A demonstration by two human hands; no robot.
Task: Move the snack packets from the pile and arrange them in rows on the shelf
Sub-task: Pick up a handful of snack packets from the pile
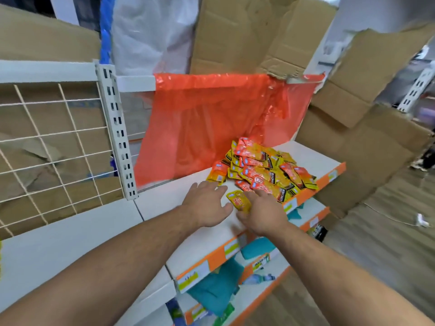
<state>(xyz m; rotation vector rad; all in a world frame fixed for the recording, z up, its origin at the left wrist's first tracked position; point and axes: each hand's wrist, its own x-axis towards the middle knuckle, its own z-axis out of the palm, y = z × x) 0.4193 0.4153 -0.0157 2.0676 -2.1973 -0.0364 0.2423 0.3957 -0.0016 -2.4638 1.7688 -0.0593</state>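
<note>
nearest the camera, two bare forearms reach out over the white shelf (162,208), past its orange price strip (213,259). below it are lower shelves holding teal packs (215,288).

the left hand (207,204) is open, palm down with fingers spread, and grips nothing. whether it touches the shelf or hangs just above it cannot be told. just beside it, the right hand (264,215) is curled around a yellow packet (238,200). its thumb is at the packet's near edge and its fingers reach over the top, at the foot of the pile. the packet lies low, on or just above the shelf surface between the two hands.

beyond the hands, the pile of snack packets (263,170) sits heaped on the right part of the shelf, red and yellow pouches lying across one another in no order. a lone packet (215,173) lies just left of the heap, near the left fingertips.

behind the pile, an orange plastic bag (211,123) hangs across the back of the shelf. torn cardboard (247,34) stands beyond it, and a wire grid panel (54,142) is at far left.

judged from this, the task has barely begun. no row shows anywhere on the shelf, the bare stretch to the left holds no packets, and nearly every packet is in the heap. the packet in the right hand looks like one of the first to be placed, so almost all the arranging remains.
</note>
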